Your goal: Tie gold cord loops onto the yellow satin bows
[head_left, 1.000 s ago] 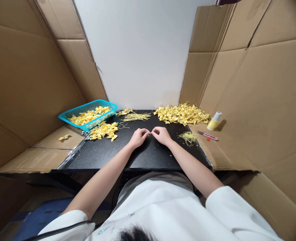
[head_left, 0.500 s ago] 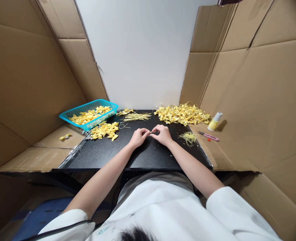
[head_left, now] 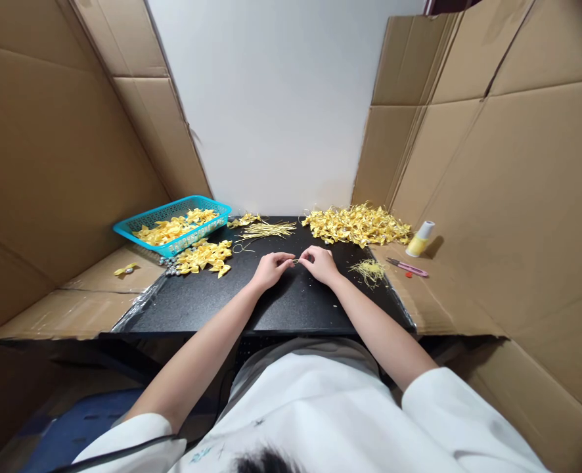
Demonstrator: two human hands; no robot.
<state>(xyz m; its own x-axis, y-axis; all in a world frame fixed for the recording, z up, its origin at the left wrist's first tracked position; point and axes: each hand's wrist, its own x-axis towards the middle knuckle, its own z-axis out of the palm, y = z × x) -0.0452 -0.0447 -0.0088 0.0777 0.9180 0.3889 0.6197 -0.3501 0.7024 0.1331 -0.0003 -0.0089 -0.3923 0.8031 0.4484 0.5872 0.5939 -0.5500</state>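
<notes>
My left hand [head_left: 272, 268] and my right hand [head_left: 318, 263] meet over the middle of the black table [head_left: 212, 305], fingertips pinched close together. Between them shows a short bit of thin yellow cord [head_left: 295, 261], held from both sides; anything else in the fingers is too small to make out. Beyond the left hand lies a bundle of yellow cords [head_left: 268, 229]. A heap of yellow ribbon bows with cord loops [head_left: 357, 225] is piled behind the right hand. Loose yellow bows [head_left: 205, 256] lie to the left, with silvery beads beside them.
A turquoise basket [head_left: 173, 248] holding yellow bows stands at the back left. At right are thread trimmings [head_left: 370, 270], pink thread snips [head_left: 408, 267] and a cone of yellow thread [head_left: 420, 239]. One bow [head_left: 126, 270] lies on cardboard at left. Cardboard walls [head_left: 532, 197] close both sides.
The fingertips have drawn slightly apart, and a bit of yellow cord now shows between them. The view has shifted a little; the other things stay in place.
</notes>
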